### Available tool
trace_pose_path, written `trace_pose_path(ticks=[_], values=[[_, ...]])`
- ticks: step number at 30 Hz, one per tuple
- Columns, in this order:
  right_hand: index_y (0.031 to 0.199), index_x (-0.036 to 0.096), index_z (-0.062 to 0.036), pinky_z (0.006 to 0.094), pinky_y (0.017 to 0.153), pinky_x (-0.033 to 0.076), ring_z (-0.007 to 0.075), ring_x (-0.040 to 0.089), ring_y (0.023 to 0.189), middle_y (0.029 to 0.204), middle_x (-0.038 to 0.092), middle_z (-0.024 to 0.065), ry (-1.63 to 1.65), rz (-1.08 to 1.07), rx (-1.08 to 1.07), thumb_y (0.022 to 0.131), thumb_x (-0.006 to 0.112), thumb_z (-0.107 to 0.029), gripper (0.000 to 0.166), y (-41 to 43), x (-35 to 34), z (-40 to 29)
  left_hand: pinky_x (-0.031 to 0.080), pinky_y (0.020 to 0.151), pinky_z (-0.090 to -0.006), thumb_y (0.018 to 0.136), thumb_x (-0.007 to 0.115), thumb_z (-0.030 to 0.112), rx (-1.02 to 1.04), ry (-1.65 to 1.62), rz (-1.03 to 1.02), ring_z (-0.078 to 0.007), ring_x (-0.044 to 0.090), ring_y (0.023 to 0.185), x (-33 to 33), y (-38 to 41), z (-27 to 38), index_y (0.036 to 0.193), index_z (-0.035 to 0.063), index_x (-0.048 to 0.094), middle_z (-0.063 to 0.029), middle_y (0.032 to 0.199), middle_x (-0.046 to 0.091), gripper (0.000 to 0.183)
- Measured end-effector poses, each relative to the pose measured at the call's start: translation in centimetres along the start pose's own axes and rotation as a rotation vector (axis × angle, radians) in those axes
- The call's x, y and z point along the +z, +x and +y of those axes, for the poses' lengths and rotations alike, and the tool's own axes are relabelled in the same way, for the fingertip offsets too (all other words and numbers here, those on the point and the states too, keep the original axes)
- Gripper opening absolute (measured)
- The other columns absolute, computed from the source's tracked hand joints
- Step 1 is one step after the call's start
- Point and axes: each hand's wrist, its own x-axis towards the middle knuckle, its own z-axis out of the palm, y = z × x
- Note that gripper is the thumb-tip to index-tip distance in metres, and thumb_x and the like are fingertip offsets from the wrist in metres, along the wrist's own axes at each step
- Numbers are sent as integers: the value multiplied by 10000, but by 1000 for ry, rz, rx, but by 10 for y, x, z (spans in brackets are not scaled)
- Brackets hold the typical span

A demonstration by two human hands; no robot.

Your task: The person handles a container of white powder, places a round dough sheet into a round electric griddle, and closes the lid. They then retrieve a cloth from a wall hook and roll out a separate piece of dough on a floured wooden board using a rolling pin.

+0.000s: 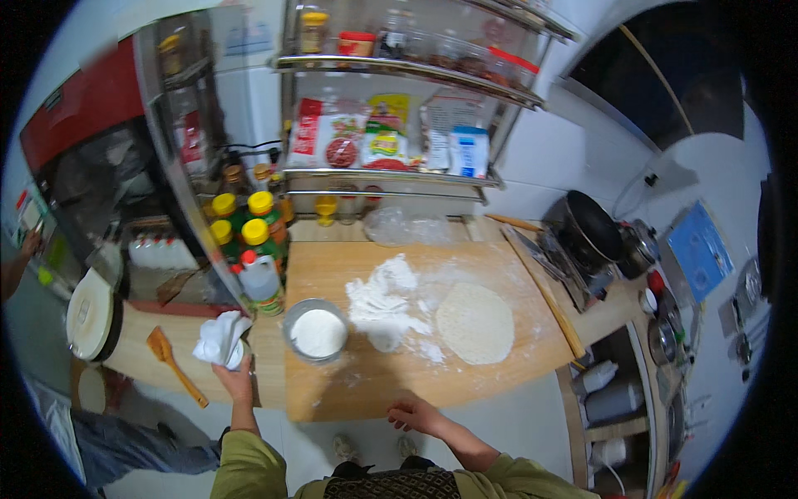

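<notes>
My left hand [235,379] grips a small container wrapped at its top in a white plastic bag [219,337], over the counter left of the wooden board [349,399]. My right hand [413,415] hangs by the board's front edge with fingers loosely bent and holds nothing. On the board lie a flat round of dough [476,323], a heap of white flour [383,299] and a metal bowl of white flour [317,332]. A long wooden rolling pin [547,293] rests along the board's right side.
A wooden spatula [174,365] lies left of my left hand. Yellow-capped bottles [255,232] and a jug [259,277] stand behind it. At the back is a clear plastic bag [405,226]; at the right are a black pan [592,227] and a pot. Another person's legs [143,452] show lower left.
</notes>
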Motion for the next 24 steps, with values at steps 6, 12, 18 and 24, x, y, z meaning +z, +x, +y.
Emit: trace_pose_path(ticks=[6,12,18,24], values=[[1004,523,-40,254,600,456,110,559,720,819,586,48,88,150,-15,853,481,-225,243,-31,-51,22,253,956,-346,653,654,45,-47,-238,-117,-299,324,1146,-1,-19,47,1303,36,189,-193,1275,271,799],[980,540,-26,318,663,460,227,582,747,855,601,119,-503,538,-213,816,503,-248,279,-43,-139,69,319,912,-355,736,519,35,-247,78,251,-320,383,1116,-15,-41,60,1323,72,156,-210,1288,288,691],[981,547,-28,348,720,449,280,572,824,889,593,159,-569,546,-124,776,505,-264,315,-50,-237,57,333,895,-380,749,507,94,-207,513,292,-360,404,1082,-13,-80,97,1246,-33,273,-238,1207,384,564],[967,546,-1,331,702,452,241,580,794,849,602,137,-469,668,-206,765,528,-222,299,-27,-290,110,294,933,-376,725,527,92,57,432,114,-331,399,1082,62,-157,187,1171,-42,384,-205,1157,434,486]])
